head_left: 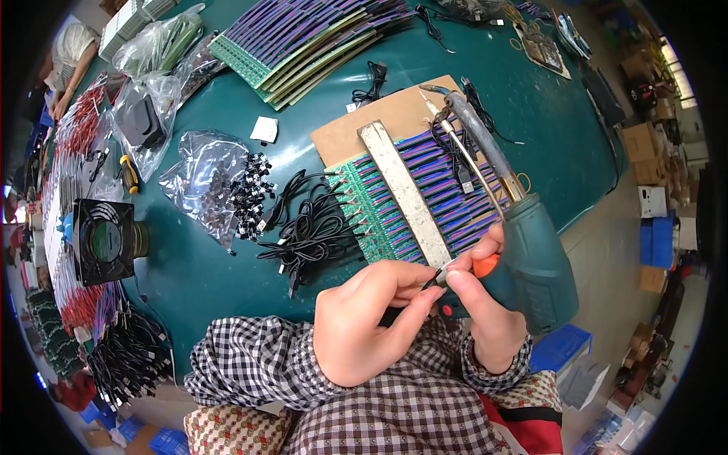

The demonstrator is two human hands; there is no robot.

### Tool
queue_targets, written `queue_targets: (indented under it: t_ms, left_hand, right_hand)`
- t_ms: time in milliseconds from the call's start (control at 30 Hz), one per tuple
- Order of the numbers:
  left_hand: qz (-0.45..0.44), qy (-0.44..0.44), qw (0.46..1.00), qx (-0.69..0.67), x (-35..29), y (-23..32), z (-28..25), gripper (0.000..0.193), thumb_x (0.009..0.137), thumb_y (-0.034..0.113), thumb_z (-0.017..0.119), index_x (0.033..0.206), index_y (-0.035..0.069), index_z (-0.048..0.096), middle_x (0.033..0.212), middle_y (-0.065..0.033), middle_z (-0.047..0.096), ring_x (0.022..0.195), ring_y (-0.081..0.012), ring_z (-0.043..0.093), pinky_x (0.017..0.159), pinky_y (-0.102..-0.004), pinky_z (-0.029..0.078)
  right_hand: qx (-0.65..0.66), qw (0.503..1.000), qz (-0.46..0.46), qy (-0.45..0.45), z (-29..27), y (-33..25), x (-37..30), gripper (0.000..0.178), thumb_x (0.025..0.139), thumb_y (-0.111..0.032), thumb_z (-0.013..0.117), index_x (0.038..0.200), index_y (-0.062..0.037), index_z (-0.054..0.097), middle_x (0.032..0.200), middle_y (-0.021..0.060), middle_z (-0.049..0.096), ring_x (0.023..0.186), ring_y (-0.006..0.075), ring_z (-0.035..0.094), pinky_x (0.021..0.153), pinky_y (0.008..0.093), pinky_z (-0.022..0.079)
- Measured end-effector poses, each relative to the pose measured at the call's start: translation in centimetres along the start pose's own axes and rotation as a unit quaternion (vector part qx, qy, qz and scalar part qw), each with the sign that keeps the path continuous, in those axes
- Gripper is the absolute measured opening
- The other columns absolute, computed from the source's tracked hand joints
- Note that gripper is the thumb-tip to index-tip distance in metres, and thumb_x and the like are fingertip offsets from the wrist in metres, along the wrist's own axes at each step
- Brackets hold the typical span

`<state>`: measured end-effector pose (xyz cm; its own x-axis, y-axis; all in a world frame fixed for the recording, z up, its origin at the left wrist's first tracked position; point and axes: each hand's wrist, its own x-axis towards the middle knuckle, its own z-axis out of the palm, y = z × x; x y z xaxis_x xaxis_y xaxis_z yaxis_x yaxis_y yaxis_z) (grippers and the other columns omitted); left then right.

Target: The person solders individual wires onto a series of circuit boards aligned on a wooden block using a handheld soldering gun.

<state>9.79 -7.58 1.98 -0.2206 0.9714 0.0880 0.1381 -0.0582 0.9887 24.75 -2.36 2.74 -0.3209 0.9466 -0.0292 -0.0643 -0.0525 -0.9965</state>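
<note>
My left hand (371, 318) is closed in a pinch on a thin black cable (431, 283) in front of my chest. Fingertip to fingertip with it, my right hand (489, 303) pinches a small pale piece (447, 268), too small to name. Just beyond my hands lies a green circuit board panel (371, 235) with rows of red, blue and black wires. Across it rests a scuffed metal bar (406, 193). Close by my right hand stands a green pistol-shaped soldering tool (538, 265) with a curved metal tube; an orange part shows beside my fingers.
Coiled black USB cables (315, 231) lie left of the panel, beside a bag of small black connectors (208, 178). A small fan (104, 240) stands at the left, near a yellow-handled screwdriver (129, 174). Stacked wired boards (303, 49) fill the back. Another person's arm (76, 80) shows far left.
</note>
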Motion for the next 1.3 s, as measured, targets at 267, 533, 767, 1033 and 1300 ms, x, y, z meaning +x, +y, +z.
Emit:
queue_targets:
  t_ms: [267,533,767,1033,1300]
  left_hand:
    - [0.046,-0.001,0.998,0.053,-0.3,0.2,0.1,0.024,0.081,-0.005,0.075,0.101,-0.007,0.062,0.086,-0.0127,0.072,0.079,-0.016,0.073,0.068,-0.0256,0.059]
    - [-0.14,-0.058,0.967,-0.204,-0.7,0.1,0.2,0.015,0.094,-0.006,0.059,0.108,-0.008,0.053,0.092,-0.0165,0.068,0.083,-0.0208,0.072,0.074,-0.0299,0.06]
    - [-0.258,-0.052,0.875,-0.406,-1.0,0.6,0.3,0.016,0.1,0.008,0.055,0.109,-0.004,0.051,0.094,-0.012,0.063,0.078,-0.018,0.069,0.071,-0.0326,0.06]
    - [-0.322,-0.082,0.826,-0.455,-0.9,0.3,-0.3,0.018,0.102,0.015,0.054,0.11,0.0,0.051,0.092,-0.0144,0.066,0.076,-0.0261,0.071,0.07,-0.0335,0.059]
    - [-0.287,-0.073,0.878,-0.377,-1.2,0.7,-0.5,0.013,0.098,0.003,0.058,0.108,-0.004,0.055,0.091,-0.0075,0.064,0.071,-0.0096,0.063,0.064,-0.024,0.055]
  right_hand:
    - [-0.005,0.999,0.025,0.039,0.4,-0.5,0.1,0.055,0.077,0.012,0.064,0.127,-0.0004,0.045,0.106,0.0081,0.049,0.091,0.0161,0.058,0.082,0.0311,0.051]
    - [0.032,0.997,0.061,0.045,0.1,-0.5,0.0,0.052,0.079,0.008,0.063,0.127,0.0004,0.045,0.103,0.0085,0.051,0.09,0.0172,0.06,0.081,0.0307,0.051]
    - [0.066,0.99,0.116,0.048,0.5,-1.1,-0.4,0.052,0.083,0.006,0.062,0.131,0.0008,0.042,0.103,0.0081,0.051,0.09,0.0161,0.06,0.082,0.0298,0.051]
    - [0.054,0.99,0.128,0.036,0.3,-0.7,-0.9,0.051,0.085,0.005,0.061,0.131,0.0011,0.04,0.103,0.0078,0.051,0.091,0.0153,0.06,0.082,0.0294,0.051]
    - [0.061,0.992,0.111,0.003,0.0,-0.3,-1.8,0.046,0.083,0.008,0.061,0.125,-0.0007,0.043,0.102,0.0072,0.05,0.088,0.0148,0.059,0.081,0.0291,0.051]
